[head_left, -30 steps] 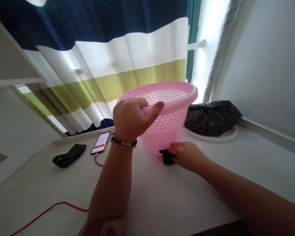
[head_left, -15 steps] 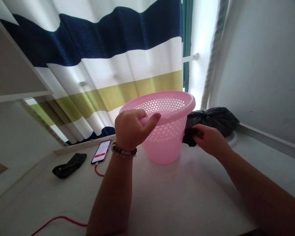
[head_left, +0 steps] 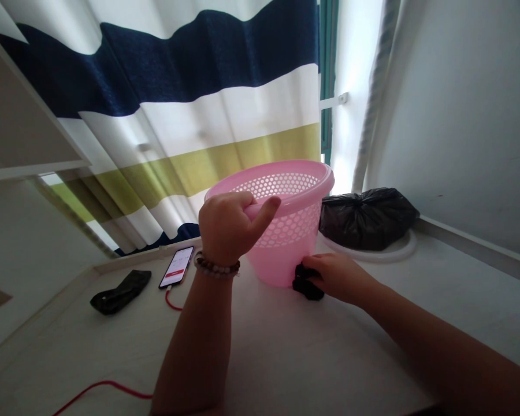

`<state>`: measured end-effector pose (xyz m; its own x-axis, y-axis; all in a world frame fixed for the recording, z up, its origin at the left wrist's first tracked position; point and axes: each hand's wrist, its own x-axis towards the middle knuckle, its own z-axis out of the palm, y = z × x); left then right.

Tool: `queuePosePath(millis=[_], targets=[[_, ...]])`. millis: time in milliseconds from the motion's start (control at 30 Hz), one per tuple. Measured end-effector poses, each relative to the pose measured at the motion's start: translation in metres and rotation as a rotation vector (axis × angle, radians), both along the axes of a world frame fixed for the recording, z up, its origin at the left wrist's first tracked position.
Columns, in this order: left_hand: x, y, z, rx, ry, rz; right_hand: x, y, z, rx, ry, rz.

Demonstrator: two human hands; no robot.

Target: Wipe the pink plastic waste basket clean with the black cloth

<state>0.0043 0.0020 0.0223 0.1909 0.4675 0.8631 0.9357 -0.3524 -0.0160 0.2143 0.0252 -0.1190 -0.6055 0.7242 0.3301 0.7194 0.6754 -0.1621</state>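
A pink plastic basket (head_left: 281, 263) with a honeycomb of holes round its upper wall stands on the white surface, slightly tilted in view. My left hand (head_left: 227, 225) grips its near rim, thumb over the edge and a bead bracelet at the wrist. My right hand (head_left: 335, 277) pinches a crumpled black cloth (head_left: 308, 284) against the basket's lower right side. The fingertips are partly hidden by the cloth.
A tied black garbage bag (head_left: 368, 222) rests on a white round lid-like piece (head_left: 385, 254) by the right wall. To the left lie a phone (head_left: 177, 267) with a red cable (head_left: 169, 300) and a folded black item (head_left: 121, 292). A striped curtain (head_left: 199, 133) hangs behind.
My right hand has moved the black cloth down and left, from the basket's upper right side to near its base. My left hand keeps its hold on the rim.
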Motion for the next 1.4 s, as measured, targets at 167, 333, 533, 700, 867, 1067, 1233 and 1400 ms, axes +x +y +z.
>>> queuePosePath(millis=[167,333,533,700,867,1067,1233,1400], targets=[[0.0,-0.001,0.0,-0.011,0.01,0.012,0.005,0.008,-0.009,-0.044,-0.131,-0.142],[0.0,-0.002,-0.001,-0.01,-0.007,0.013,0.019,0.014,0.003,0.058,0.184,-0.31],[0.001,-0.001,-0.001,-0.022,-0.029,-0.028,0.022,0.011,0.009,0.203,0.555,-0.196],[0.001,0.0,-0.002,0.003,-0.062,-0.037,0.004,0.004,0.001,0.045,0.326,-0.044],[0.002,-0.002,-0.002,-0.003,-0.06,-0.039,0.003,0.017,-0.017,-0.104,0.042,-0.118],[0.001,-0.002,-0.003,-0.021,-0.065,-0.068,0.026,0.039,-0.022,-0.13,0.159,-0.259],[0.0,0.0,-0.003,-0.026,-0.069,-0.073,0.026,0.027,-0.005,0.079,0.597,-0.237],[0.0,0.0,-0.003,-0.02,-0.081,-0.061,0.008,0.011,-0.001,0.101,0.588,-0.102]])
